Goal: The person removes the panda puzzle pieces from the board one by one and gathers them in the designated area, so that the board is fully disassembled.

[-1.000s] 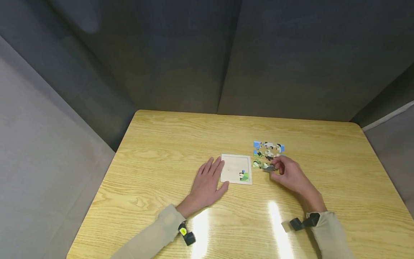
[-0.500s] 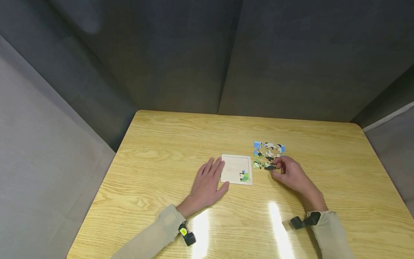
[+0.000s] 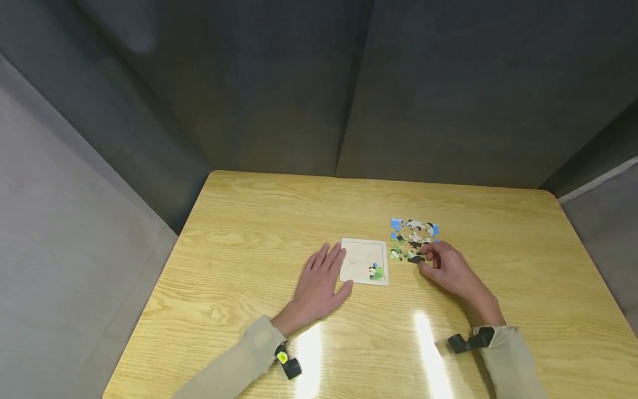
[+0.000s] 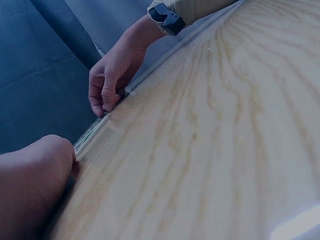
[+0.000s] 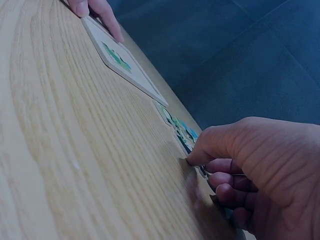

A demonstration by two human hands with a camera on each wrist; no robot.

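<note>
Your right hand pinches a dark puzzle piece at the near edge of the loose pieces; left hand flat beside the puzzle tray.

Center of the head view: your right grip is narrow, thumb and fingertips curled onto the dark puzzle piece, which lies on the tabletop at the lower right corner of the cluster of loose puzzle pieces. That cluster sits just right of the puzzle tray. The tray holds one fitted piece in its lower right corner. Your left grip is wide, fingers straight on the tabletop, fingertips touching the tray's left edge. Both sleeves are beige; a dark wrist camera shows at lower right.
</note>
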